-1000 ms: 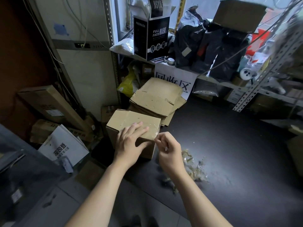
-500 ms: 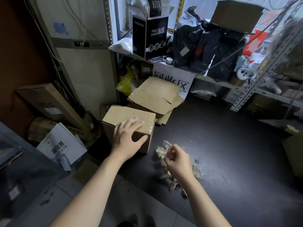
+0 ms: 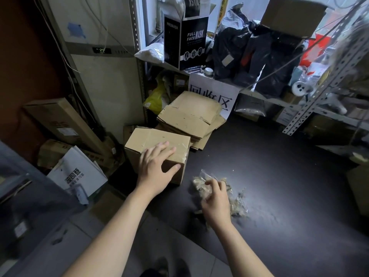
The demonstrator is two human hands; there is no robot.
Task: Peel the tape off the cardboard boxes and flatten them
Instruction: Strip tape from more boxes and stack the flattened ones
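Head view: a dark mat (image 3: 269, 176) covers the floor of a cluttered storeroom, with a stack of flattened boxes (image 3: 189, 116) below a metal shelf (image 3: 311, 108). The left hand (image 3: 155, 168) lies flat and unclenched on the upright cardboard box (image 3: 151, 140) at the mat's left edge. The right hand (image 3: 216, 198), fingers loosely curled, rests on the peeled tape pile (image 3: 235, 204); whether it grips tape I cannot tell.

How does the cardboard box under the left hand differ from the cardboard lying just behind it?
The brown cardboard box under the left hand stands assembled, with clear tape glinting along its right edge; the stack of brown cardboard behind it lies flattened in layers. The left hand presses on the box, while nothing touches the stack. Both are plain brown corrugated cardboard on the dark mat.
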